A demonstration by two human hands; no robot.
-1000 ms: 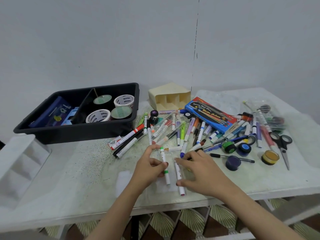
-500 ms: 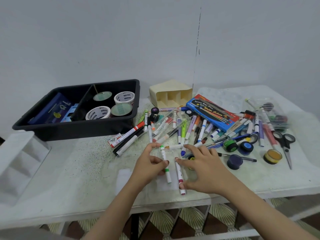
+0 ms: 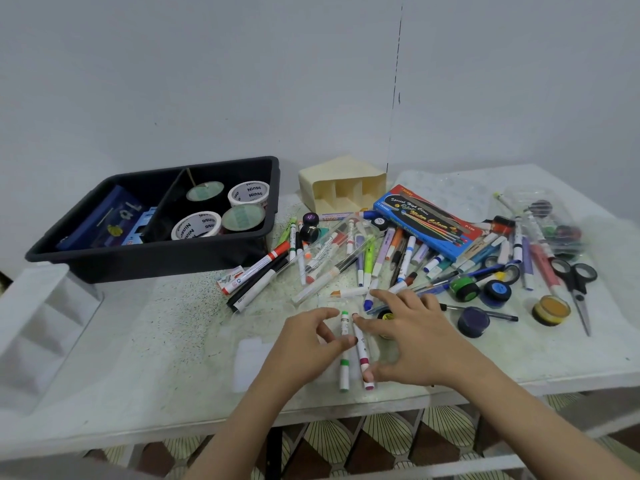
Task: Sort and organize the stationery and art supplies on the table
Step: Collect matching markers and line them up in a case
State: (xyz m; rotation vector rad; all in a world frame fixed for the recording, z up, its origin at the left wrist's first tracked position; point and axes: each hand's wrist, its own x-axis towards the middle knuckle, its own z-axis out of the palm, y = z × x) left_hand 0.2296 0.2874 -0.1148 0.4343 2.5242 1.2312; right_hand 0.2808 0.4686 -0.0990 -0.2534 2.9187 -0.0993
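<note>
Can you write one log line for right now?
left hand: pinches green marker | right hand: touches maroon marker | marker pile: unsorted

Left hand (image 3: 308, 337) pinches a green marker (image 3: 344, 370) while right hand (image 3: 415, 341) touches the maroon marker (image 3: 363, 358) beside it

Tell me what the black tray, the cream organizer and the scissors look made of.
Black tray: likely moulded plastic, matte, faint sheen on rim. Cream organizer: probably plastic, smooth, thin moulded dividers. Scissors: black plastic-looking handle loops, grey metal-looking blades.
</note>
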